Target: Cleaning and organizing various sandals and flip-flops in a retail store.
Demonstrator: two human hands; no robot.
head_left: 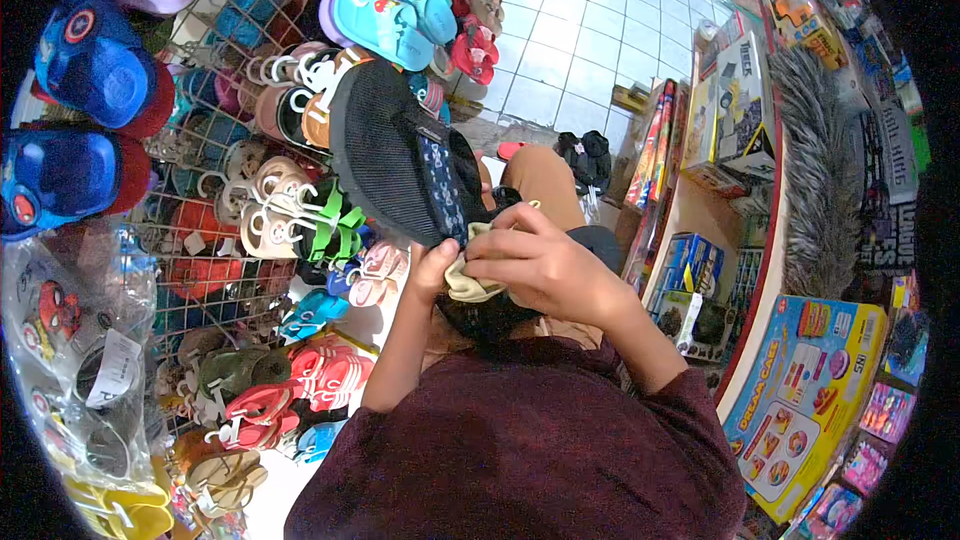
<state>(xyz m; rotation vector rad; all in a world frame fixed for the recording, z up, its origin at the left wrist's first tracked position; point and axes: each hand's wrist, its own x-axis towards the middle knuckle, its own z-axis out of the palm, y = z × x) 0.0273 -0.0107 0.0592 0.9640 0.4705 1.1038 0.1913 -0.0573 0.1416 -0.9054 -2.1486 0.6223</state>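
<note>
A black sandal (382,157) with a ribbed surface is raised in front of my lap, tilted up to the left. A dark strap with a light printed pattern (442,180) runs along it. My left hand (432,268) grips the sandal's near end, thumb showing and the other fingers hidden behind it. Bunched in the fingers of my right hand (544,262) is a pale yellow cloth (472,286), pressed against the near end of the strap, close to my left thumb. Part of the cloth is covered by the right fingers.
To the left, a wire grid rack (217,292) carries many sandals, including turquoise slides (390,22) close beyond the held one. Shelves on the right hold boxed toys (735,105) and a yellow-and-blue box (806,405). White floor tiles (555,37) stretch ahead, with a black bag (585,157) below them.
</note>
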